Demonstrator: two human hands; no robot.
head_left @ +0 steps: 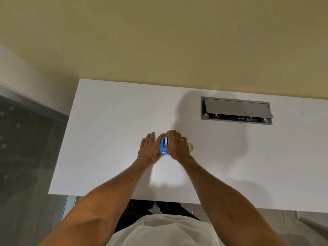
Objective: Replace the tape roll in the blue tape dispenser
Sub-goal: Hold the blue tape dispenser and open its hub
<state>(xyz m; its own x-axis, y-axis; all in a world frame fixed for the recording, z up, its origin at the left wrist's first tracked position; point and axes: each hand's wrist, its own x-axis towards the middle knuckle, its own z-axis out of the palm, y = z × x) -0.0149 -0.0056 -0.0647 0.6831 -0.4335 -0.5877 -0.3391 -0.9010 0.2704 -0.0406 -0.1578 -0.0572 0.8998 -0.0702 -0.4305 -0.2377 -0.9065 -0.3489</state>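
— Where is the dispenser (163,147) sitting?
— On the white desk (110,132), mid-way across, between both hands.
— What is the left hand (148,149) doing?
— It is lying flat against the dispenser's left side, fingers stretched forward, forearm reaching straight out.
— And the right hand (177,145)?
— It is curling over the top and right side, gripping it. A tape roll (191,147) is peeking out just beside that hand.

A single wide-angle view from a camera worn on the person's head, looking forward and steeply down from standing height. A white desk (110,121) fills the middle, seen from well above. A yellow wall lies toward 12 o'clock; the person's own shirt shows at 6 o'clock.
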